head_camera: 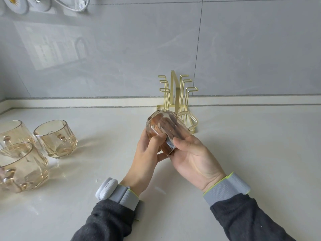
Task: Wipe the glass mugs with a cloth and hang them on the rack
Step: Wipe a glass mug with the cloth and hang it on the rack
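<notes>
An amber glass mug [160, 126] is held tilted above the counter, its base toward the wall. My left hand [149, 154] grips its near left side, thumb on the glass. My right hand [194, 157] wraps round it from the right, its fingers showing through the glass. No cloth is visible. The gold wire rack [175, 94] stands just behind the mug, all its hooks bare. Three more amber glass mugs stand at the left: one [55, 138], one [12, 134] and one [22, 167].
The pale stone counter [251, 145] runs to a low upstand and a grey tiled wall [139, 49]. White objects and a cable [69, 6] hang at the top left. Both wrists wear grey bands.
</notes>
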